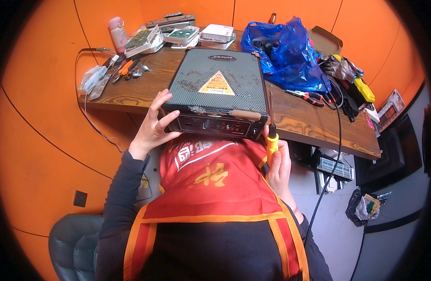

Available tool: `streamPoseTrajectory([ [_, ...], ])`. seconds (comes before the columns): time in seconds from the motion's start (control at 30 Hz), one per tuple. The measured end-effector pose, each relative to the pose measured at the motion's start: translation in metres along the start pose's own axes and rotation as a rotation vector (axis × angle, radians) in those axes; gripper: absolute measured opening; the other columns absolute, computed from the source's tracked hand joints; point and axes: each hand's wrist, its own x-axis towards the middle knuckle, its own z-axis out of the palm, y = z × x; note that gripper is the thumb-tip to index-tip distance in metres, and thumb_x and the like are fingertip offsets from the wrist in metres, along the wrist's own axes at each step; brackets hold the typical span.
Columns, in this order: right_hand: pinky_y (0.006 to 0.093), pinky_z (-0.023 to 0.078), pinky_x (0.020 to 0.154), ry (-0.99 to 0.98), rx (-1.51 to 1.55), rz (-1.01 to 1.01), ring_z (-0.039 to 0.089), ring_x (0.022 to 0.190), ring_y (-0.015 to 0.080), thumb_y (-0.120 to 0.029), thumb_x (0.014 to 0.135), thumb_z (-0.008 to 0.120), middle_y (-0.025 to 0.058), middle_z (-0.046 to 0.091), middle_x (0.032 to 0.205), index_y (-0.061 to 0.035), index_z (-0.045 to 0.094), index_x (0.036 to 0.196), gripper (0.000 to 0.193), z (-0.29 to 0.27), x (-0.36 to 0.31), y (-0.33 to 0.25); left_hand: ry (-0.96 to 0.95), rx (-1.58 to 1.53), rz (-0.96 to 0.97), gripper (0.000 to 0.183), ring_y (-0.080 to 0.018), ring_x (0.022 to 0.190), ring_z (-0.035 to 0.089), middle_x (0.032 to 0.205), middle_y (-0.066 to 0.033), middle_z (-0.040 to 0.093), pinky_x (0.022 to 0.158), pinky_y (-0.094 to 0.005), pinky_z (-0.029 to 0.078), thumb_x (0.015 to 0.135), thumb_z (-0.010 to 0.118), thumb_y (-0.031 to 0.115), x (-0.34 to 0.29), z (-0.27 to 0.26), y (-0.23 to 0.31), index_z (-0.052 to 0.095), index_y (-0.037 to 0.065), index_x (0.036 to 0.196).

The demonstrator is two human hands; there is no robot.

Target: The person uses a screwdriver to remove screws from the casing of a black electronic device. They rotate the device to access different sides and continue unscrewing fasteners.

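A boxy black speaker [239, 70] lies on the table's near edge, its perforated metal grille facing up. A triangular yellow and white sticker is on the grille, and the control panel [213, 125] with knobs and sockets faces me. The grille's near edge looks scuffed, with paint worn off. My left hand [155, 122] rests against the speaker's near left corner, thumb and fingers apart on its edge. In my right hand [280, 165] is a screwdriver [272, 145] with a yellow and black handle, its shaft pointing up beside the speaker's right side.
Pliers [309, 97] and a blue plastic bag [288, 56] lie right of the speaker. Gloves [339, 70] sit farther right. Orange-handled tools [126, 69], open circuit-board cases [182, 35] and a pink bottle [117, 33] are at back left. A black cable [339, 140] hangs over the table's right part.
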Motion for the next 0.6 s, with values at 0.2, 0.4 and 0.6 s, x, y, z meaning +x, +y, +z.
streamPoseTrajectory([
  [0.2, 0.0280, 0.038, 0.051, -0.049, -0.125, -0.035, 0.050, 0.052, 0.0168, -0.011, 0.094, 0.035, 0.0280, 0.052, 0.118, 0.0018, 0.047, 0.102, 0.019, 0.001, 0.010, 0.000, 0.013, 0.001, -0.007, 0.082, -0.0400, 0.126, 0.031, 0.133, -0.0143, 0.031, 0.101, -0.0505, 0.033, 0.053, 0.082, 0.011, 0.001, 0.000, 0.000, 0.042, 0.026, 0.123],
  [0.4, 0.0281, 0.037, 0.061, 0.018, -0.139, 0.084, 0.046, 0.068, 0.0135, -0.022, 0.098, 0.031, 0.0106, 0.054, 0.088, 0.0005, 0.047, 0.105, 0.029, 0.002, 0.055, 0.036, 0.036, 0.094, 0.007, 0.068, -0.0400, 0.124, 0.032, 0.133, -0.0181, 0.032, 0.102, -0.0534, 0.029, 0.061, 0.078, 0.016, 0.015, 0.022, 0.030, 0.049, 0.025, 0.122],
  [0.6, 0.0357, 0.032, 0.103, 0.072, 0.315, 0.265, 0.038, 0.126, 0.0213, -0.034, 0.099, 0.026, 0.0127, 0.043, 0.134, -0.0022, 0.032, 0.131, 0.046, 0.000, 0.089, 0.052, 0.155, -0.078, 0.117, 0.060, -0.0338, 0.125, 0.038, 0.135, -0.0214, 0.036, 0.102, -0.0461, 0.032, 0.072, 0.068, 0.011, 0.030, 0.028, 0.023, 0.043, 0.002, 0.126],
])
